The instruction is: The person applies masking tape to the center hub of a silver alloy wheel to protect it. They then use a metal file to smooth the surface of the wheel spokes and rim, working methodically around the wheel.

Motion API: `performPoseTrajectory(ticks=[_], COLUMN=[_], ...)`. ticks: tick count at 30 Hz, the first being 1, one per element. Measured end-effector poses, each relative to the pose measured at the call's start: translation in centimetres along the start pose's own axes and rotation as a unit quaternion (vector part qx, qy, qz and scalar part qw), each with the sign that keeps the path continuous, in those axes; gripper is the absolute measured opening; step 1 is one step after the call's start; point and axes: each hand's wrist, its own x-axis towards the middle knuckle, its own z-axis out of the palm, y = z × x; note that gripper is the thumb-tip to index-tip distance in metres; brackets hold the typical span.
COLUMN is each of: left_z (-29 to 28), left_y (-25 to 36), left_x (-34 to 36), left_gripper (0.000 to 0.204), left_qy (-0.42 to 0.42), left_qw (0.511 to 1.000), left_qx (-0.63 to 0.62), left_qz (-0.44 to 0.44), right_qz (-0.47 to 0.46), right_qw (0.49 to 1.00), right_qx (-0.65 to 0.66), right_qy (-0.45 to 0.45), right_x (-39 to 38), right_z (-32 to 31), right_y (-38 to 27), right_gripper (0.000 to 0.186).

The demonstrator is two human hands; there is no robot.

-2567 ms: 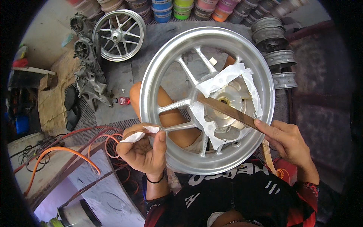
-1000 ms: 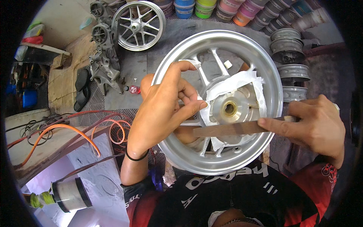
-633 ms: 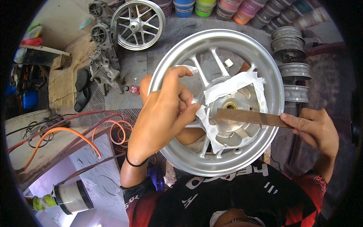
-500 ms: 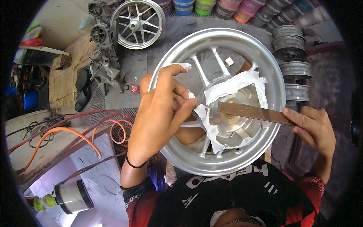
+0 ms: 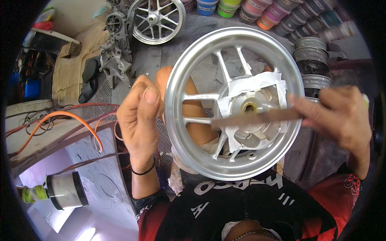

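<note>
A silver motorcycle wheel rim [image 5: 175, 140] stands tilted in front of me, across my legs. Torn white masking paper [image 5: 257, 82] surrounds its hub [image 5: 249, 107]. My right hand [image 5: 335, 116], blurred by motion, grips a flat brown bar [image 5: 265, 118] by its right end. The bar lies across the hub's front, its tip over the spokes; whether it touches the paper I cannot tell. Left of the rim, my left hand [image 5: 140, 116] is closed with its thumb against the curled fingers. Anything inside that hand is hidden.
Another silver wheel [image 5: 157, 20] and grey metal castings [image 5: 114, 60] lie at the far left. Coloured paint tubs [image 5: 229, 8] line the back. Stacked rims [image 5: 311, 50] stand at the right. An orange hose [image 5: 60, 136] loops at the left, near black sandals [image 5: 88, 82].
My left hand has moved left, off the rim, and the white scraps at its fingers no longer show. The bar has swung lower and further left across the hub. The view has shifted slightly.
</note>
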Motion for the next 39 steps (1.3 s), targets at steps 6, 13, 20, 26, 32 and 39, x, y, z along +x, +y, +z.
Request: performPoseTrajectory(ticks=[6,13,20,26,32,39], left_z=[-0.9,-1.8,-2.9,-3.9,-4.0,-3.3], left_y=[0.3,0.5,-0.7,-2.4,-3.7,-3.2], left_x=[-2.4,-5.5,-8.2,-9.7,-10.4,-9.7], left_gripper=[0.026,0.037,0.021,0.013,0.013,0.03], left_qy=[0.037,0.064,0.189,0.21,0.239,0.271], left_qw=[0.994,0.992,0.981,0.973,0.971,0.961], left_qx=[-0.101,-0.104,0.023,0.061,-0.001,-0.054], left_qz=[-0.028,-0.028,-0.042,-0.069,-0.024,-0.003], right_qz=[-0.094,-0.092,-0.114,-0.174,-0.137,-0.166], right_qw=[0.995,0.995,0.993,0.984,0.99,0.986], right_qx=[0.002,-0.034,0.007,-0.017,-0.011,-0.019], right_qy=[-0.037,0.012,0.02,-0.019,0.006,0.027], right_x=[1.9,1.9,2.4,2.0,2.2,1.9], right_z=[1.7,1.7,1.1,2.0,2.5,1.2], right_y=[-1.2,0.8,0.2,-1.3,0.2,1.4], right_gripper=[0.048,0.052,0.046,0.04,0.036,0.035])
